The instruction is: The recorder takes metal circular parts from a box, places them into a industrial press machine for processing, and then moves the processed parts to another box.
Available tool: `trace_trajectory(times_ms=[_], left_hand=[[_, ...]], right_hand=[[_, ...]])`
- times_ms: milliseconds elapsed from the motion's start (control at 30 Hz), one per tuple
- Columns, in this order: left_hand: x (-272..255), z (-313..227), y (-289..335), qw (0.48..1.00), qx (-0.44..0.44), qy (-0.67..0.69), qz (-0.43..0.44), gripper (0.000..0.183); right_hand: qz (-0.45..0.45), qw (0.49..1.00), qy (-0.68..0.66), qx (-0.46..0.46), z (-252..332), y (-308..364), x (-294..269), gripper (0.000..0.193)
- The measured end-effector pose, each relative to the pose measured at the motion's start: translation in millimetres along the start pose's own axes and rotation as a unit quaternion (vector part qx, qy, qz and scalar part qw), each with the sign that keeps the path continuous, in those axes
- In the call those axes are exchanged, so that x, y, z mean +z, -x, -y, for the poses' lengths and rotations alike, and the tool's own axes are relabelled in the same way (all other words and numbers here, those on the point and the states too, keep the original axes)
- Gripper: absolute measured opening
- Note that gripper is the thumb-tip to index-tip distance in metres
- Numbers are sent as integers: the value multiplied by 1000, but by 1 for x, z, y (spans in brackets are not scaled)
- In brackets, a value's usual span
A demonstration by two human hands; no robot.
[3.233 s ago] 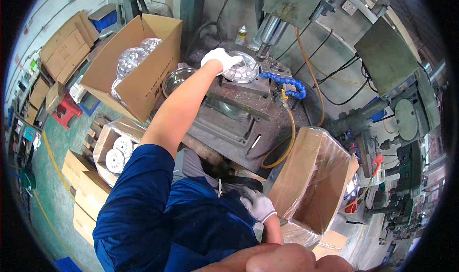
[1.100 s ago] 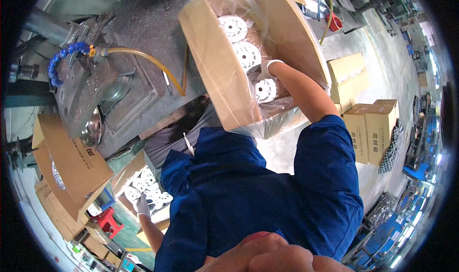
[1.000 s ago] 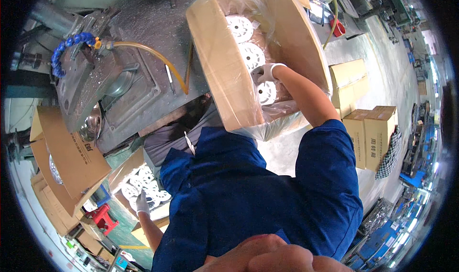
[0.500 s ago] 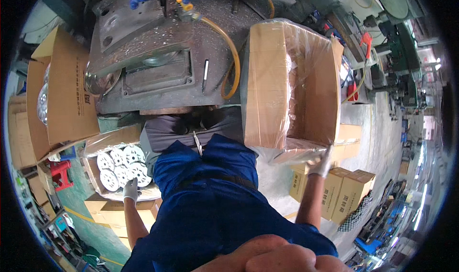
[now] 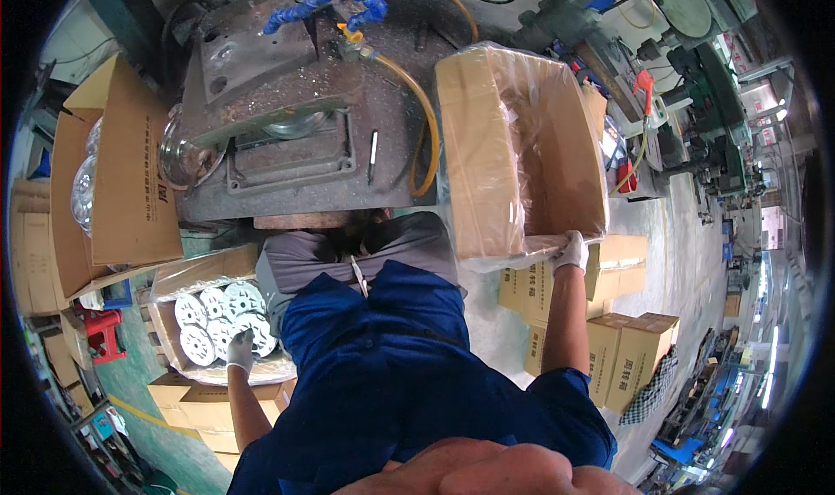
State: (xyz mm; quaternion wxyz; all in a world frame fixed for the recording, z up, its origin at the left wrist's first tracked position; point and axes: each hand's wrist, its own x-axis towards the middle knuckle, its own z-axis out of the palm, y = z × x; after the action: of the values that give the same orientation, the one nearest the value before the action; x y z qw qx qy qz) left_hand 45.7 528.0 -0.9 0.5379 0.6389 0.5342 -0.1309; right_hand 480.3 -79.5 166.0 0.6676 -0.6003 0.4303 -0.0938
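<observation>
My left hand (image 5: pixel 240 349), in a pale glove, reaches into a low plastic-lined box (image 5: pixel 277 370) at my left. Its fingers touch the near side of a round silvery metal part (image 5: pixel 255 328) with cut-out holes. Whether they grip it is hidden. Several matching round parts (image 5: pixel 197 344) lie in rows beside it. On my right stands a large cardboard box (image 5: pixel 468 160) with a clear plastic liner. My gloved right hand (image 5: pixel 572 250) is closed on the near rim of that box, toward its right corner. Little but liner shows inside.
Ahead is a metal workbench with a machine fixture (image 5: pixel 291 166), a marker pen (image 5: pixel 373 157), a yellow hose (image 5: pixel 426 103) and a blue jointed coolant pipe (image 5: pixel 326 3). A tall carton (image 5: pixel 135 173) stands at left, near a red stool (image 5: pixel 106 334). Closed cartons (image 5: pixel 632 356) sit at right.
The large box at right has shifted forward and slightly left, uncovering cartons below it. My right hand has moved forward with its rim. My left hand reaches slightly farther over the round part.
</observation>
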Motion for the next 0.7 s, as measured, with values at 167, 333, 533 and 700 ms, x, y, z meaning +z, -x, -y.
trace_trajectory(times_ms=[167,333,533,700], left_hand=[[0,-8,6,999,-9,-48,6,40],[4,-36,5,999,-46,-17,22,37],[-13,-19,2,999,-39,18,0,38],[-28,35,4,990,70,9,-123,47]], right_hand=[[9,997,49,-65,-2,-2,2,26],[33,997,39,-53,-2,-45,17,39],[-21,978,130,-161,5,-22,4,84],[-94,742,364,-555,37,63,12,78]])
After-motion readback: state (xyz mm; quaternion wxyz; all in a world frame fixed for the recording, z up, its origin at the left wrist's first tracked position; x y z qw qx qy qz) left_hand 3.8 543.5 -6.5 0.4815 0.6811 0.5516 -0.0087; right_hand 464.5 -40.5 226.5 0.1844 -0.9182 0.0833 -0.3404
